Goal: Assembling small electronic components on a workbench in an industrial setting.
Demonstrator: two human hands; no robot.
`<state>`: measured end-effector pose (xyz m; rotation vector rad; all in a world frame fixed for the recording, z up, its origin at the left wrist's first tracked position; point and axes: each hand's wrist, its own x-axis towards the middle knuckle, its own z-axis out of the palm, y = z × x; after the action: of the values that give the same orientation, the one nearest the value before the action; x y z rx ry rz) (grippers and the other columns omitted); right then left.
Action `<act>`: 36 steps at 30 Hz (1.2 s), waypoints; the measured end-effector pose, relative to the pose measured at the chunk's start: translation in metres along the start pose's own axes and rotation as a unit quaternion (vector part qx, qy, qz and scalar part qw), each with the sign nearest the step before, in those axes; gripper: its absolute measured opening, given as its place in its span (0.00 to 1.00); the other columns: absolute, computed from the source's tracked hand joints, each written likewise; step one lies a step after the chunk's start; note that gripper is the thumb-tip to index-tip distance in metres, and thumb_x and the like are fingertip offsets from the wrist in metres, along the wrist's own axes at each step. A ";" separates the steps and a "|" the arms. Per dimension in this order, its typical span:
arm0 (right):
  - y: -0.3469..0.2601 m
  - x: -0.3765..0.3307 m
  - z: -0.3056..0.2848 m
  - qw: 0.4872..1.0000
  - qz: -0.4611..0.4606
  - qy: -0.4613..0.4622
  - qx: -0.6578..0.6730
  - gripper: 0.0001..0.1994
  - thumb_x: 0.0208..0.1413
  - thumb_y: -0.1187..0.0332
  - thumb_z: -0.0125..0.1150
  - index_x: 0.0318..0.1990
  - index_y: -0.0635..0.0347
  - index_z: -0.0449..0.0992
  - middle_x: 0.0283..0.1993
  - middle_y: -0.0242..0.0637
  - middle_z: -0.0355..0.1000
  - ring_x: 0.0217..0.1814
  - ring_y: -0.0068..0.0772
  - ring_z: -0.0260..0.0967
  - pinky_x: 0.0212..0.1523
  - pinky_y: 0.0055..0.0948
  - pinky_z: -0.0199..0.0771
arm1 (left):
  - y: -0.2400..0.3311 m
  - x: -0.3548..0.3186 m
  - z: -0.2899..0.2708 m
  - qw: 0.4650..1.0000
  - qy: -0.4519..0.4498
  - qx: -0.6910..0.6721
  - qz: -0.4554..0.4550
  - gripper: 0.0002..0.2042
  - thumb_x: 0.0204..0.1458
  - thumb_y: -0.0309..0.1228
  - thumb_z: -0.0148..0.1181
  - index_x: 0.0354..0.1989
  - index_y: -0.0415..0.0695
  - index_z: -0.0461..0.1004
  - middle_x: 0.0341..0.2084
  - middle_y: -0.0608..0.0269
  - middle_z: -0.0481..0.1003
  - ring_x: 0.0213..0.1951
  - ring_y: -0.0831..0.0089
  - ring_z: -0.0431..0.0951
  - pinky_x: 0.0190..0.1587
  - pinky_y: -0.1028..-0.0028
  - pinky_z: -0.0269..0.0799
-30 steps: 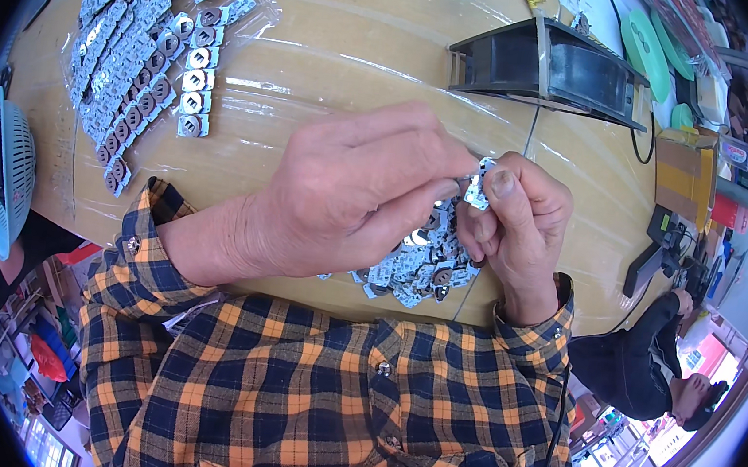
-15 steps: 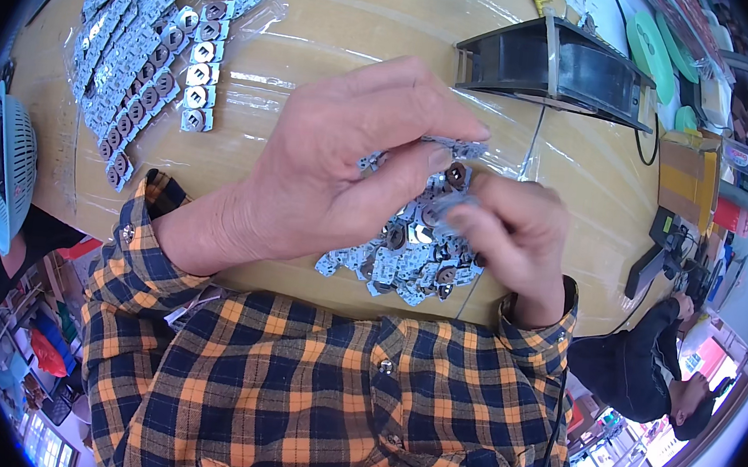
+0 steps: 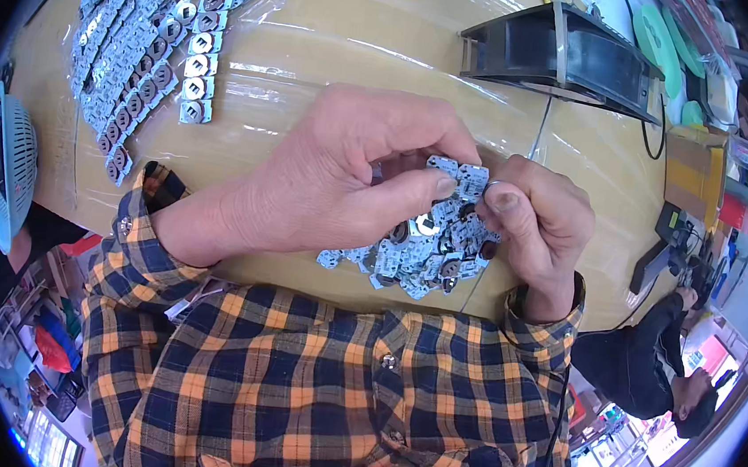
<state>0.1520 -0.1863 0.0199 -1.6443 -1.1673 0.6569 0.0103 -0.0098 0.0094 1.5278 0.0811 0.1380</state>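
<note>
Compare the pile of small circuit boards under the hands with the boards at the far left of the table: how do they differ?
The pile of boards lies jumbled, pieces overlapping at all angles; the rows of boards lie flat, side by side in lines. The pile sits near the table edge under both hands; the rows lie farther off, untouched. The left hand and right hand pinch a small board above the pile. Both groups look like similar small grey boards.

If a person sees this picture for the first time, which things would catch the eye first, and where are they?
In the middle, the left hand and the right hand pinch a small grey circuit-board strip together, above a loose pile of similar pieces at the near table edge. At the upper left, many more such pieces lie in neat rows on the wooden table, and a black box fan stands at the upper right.
</note>
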 end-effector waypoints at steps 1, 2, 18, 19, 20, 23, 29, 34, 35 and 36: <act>0.000 0.001 0.001 0.999 -0.028 -0.002 -0.016 0.07 0.55 0.73 0.63 0.26 0.65 0.76 0.19 0.36 0.68 0.18 0.30 0.65 0.20 0.28 0.61 | 0.001 0.000 -0.002 1.000 -0.010 0.024 0.006 0.07 0.53 0.17 0.57 0.40 0.34 0.76 0.31 0.62 0.77 0.30 0.82 0.76 0.31 0.81 0.70; 0.001 0.001 0.002 0.999 -0.028 -0.002 -0.015 0.07 0.55 0.73 0.63 0.26 0.65 0.76 0.19 0.36 0.68 0.18 0.30 0.65 0.20 0.28 0.61 | 0.001 0.000 -0.003 0.999 -0.021 0.047 0.013 0.07 0.52 0.17 0.58 0.39 0.35 0.77 0.30 0.62 0.77 0.30 0.82 0.75 0.30 0.80 0.70; -0.011 -0.008 0.006 0.972 0.114 -0.016 0.205 0.11 0.61 0.69 0.57 0.28 0.67 0.73 0.18 0.34 0.66 0.15 0.22 0.62 0.16 0.23 0.59 | 0.001 0.008 -0.004 0.953 -0.058 -0.276 -0.114 0.07 0.53 0.19 0.61 0.40 0.33 0.73 0.28 0.59 0.77 0.29 0.80 0.79 0.28 0.84 0.75; -0.012 -0.008 0.006 0.873 0.212 -0.021 0.439 0.14 0.64 0.67 0.52 0.27 0.67 0.72 0.17 0.33 0.66 0.14 0.19 0.59 0.14 0.21 0.57 | 0.002 0.008 -0.001 0.944 -0.048 -0.308 -0.109 0.07 0.54 0.19 0.60 0.40 0.33 0.73 0.29 0.59 0.77 0.29 0.79 0.79 0.27 0.83 0.76; -0.014 -0.005 0.010 0.868 0.209 -0.003 0.450 0.18 0.67 0.64 0.48 0.26 0.67 0.70 0.16 0.31 0.64 0.12 0.15 0.55 0.12 0.17 0.54 | 0.002 0.008 0.001 0.934 -0.040 -0.340 -0.104 0.07 0.54 0.19 0.60 0.40 0.33 0.73 0.29 0.58 0.77 0.29 0.79 0.79 0.26 0.83 0.76; -0.005 -0.004 0.012 0.888 0.207 0.015 0.410 0.17 0.67 0.65 0.49 0.27 0.67 0.70 0.16 0.31 0.64 0.12 0.16 0.56 0.12 0.18 0.53 | 0.000 0.005 0.004 0.971 0.039 -0.232 -0.052 0.07 0.54 0.17 0.58 0.41 0.33 0.73 0.28 0.59 0.77 0.29 0.78 0.80 0.28 0.82 0.78; -0.003 -0.008 0.012 0.935 0.189 0.042 0.298 0.16 0.65 0.65 0.52 0.28 0.66 0.73 0.16 0.29 0.67 0.13 0.12 0.58 0.14 0.15 0.55 | -0.003 0.005 0.006 0.976 0.082 0.117 0.164 0.11 0.48 0.13 0.59 0.42 0.34 0.75 0.26 0.59 0.76 0.27 0.75 0.79 0.27 0.80 0.72; -0.005 -0.008 0.015 0.942 0.187 0.031 0.276 0.13 0.65 0.67 0.54 0.30 0.66 0.75 0.16 0.27 0.67 0.14 0.10 0.57 0.15 0.13 0.55 | -0.009 0.007 0.009 0.941 0.137 0.192 0.243 0.14 0.42 0.12 0.61 0.39 0.36 0.76 0.22 0.58 0.74 0.22 0.72 0.75 0.22 0.76 0.66; -0.005 -0.008 0.014 0.944 0.189 0.031 0.269 0.13 0.65 0.67 0.54 0.30 0.66 0.75 0.16 0.27 0.67 0.14 0.10 0.57 0.15 0.13 0.54 | -0.008 0.006 0.010 0.937 0.145 0.202 0.245 0.14 0.41 0.12 0.62 0.39 0.37 0.76 0.21 0.59 0.74 0.21 0.71 0.74 0.21 0.76 0.64; -0.005 -0.008 0.014 0.946 0.191 0.031 0.262 0.13 0.65 0.67 0.53 0.30 0.66 0.75 0.16 0.26 0.67 0.13 0.10 0.57 0.15 0.13 0.54 | -0.008 0.006 0.010 0.937 0.146 0.203 0.246 0.14 0.41 0.12 0.62 0.39 0.37 0.76 0.21 0.59 0.74 0.21 0.71 0.74 0.21 0.76 0.64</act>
<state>0.1354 -0.1882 0.0186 -1.4174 -0.5535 1.0496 0.0183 -0.0188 0.0018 1.9072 -0.0429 0.7899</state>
